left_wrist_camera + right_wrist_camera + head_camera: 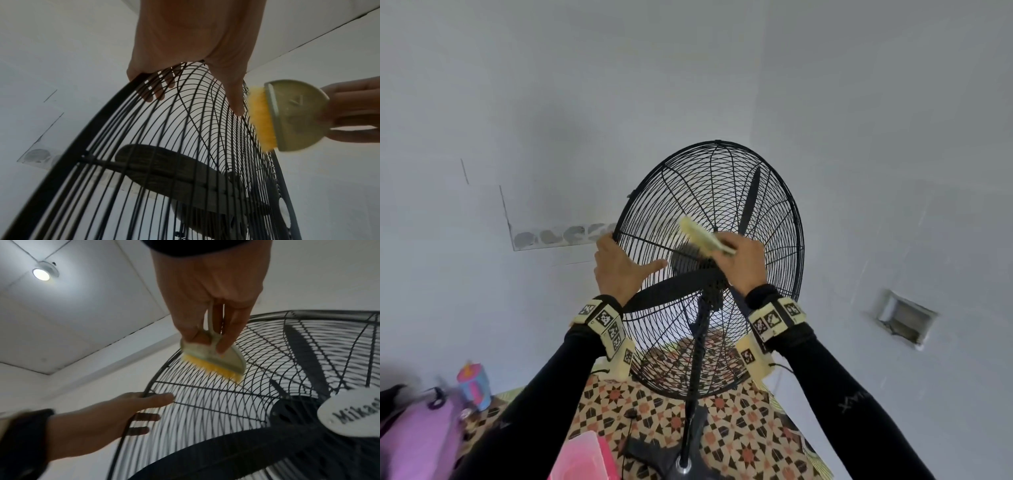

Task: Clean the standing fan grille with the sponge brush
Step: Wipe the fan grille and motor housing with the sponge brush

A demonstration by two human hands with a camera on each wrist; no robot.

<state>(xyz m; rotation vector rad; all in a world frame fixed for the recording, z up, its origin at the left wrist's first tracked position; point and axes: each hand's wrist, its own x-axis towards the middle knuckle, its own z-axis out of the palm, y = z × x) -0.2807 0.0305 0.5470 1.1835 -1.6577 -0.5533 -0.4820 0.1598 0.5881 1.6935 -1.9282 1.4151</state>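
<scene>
Grey wall behind; left hand (619, 267) grips grille (774, 219) (rim), right hand (739, 263) pinches brush (705, 238).

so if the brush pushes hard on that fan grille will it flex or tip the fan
The fan grille is thin wire, so it likely flexes a little under the sponge brush. The head sits high on a slim pole, so it may rock; the left hand gripping the rim probably steadies it.

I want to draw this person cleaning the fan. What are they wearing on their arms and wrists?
Both arms are covered in long, tight black sleeves; the right sleeve has faint grey lettering near the forearm. Each wrist carries a pale yellow band, left band and right band, set with square black-and-white checker-like tags. A thin black cable runs from each band. The left hand and right hand are bare, with no gloves.
</scene>
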